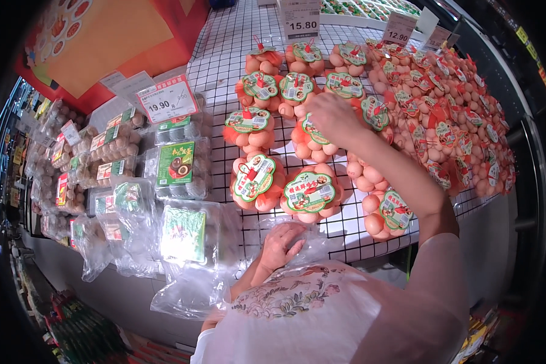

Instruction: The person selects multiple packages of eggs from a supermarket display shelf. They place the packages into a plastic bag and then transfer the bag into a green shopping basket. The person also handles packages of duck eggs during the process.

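Observation:
My right hand [334, 119] is closed at the top of a red net bag of eggs [316, 148] in the middle of the display. Its fingertips are hidden behind the back of the hand, and a green-edged label shows beside them. At the near edge of the table, my left hand [282, 243] has its fingers bent over a clear plastic bag [316, 243], which spreads out on both sides of it. Just beyond that hand lie two more net bags of eggs [309, 193] [256, 182] with flower-shaped labels.
A large pile of netted eggs [441, 123] covers the right side of the black wire-grid table [223, 59]. To the left are clear egg cartons [182, 168], some with loose plastic bags [191, 286] over or beside them. Price signs [167, 100] [299, 20] stand among the goods.

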Available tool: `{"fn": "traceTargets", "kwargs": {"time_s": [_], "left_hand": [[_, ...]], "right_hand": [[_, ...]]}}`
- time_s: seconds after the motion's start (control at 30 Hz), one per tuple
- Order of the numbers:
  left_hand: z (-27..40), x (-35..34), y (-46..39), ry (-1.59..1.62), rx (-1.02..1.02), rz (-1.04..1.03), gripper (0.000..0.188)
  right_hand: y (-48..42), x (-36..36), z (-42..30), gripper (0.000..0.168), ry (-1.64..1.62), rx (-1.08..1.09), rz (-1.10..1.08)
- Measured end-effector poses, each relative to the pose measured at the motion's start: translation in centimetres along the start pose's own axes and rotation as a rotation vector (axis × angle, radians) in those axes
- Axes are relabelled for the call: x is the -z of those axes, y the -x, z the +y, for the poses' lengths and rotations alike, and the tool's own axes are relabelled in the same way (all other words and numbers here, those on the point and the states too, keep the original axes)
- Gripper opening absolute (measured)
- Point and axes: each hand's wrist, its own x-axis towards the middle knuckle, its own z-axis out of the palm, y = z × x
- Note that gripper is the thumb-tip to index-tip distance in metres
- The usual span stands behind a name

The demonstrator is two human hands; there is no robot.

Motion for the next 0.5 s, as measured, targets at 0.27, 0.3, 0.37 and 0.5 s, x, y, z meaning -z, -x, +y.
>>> {"fn": "traceTargets", "kwargs": {"time_s": [0.27, 0.3, 0.37, 0.5], "left_hand": [[-0.3, 0.3, 0.0, 0.022, 0.042, 0.094, 0.015], [-0.3, 0.1, 0.2, 0.04, 0.055, 0.13, 0.014], [-0.9, 0.3, 0.5, 0.047, 0.095, 0.191, 0.012], [-0.9, 0.5, 1.0, -0.026, 0.092, 0.315, 0.014]], "right_hand": [[-5.1, -11.4, -2.8, 0.021, 0.387, 0.138, -0.719], [-5.1, -11.3, -3.0, 0.023, 0.433, 0.201, -0.809], [-4.9, -11.0, -3.5, 0.024, 0.532, 0.219, -0.788], [-4.0, -11.3, -3.6, 0.024, 0.566, 0.194, -0.804]]}}
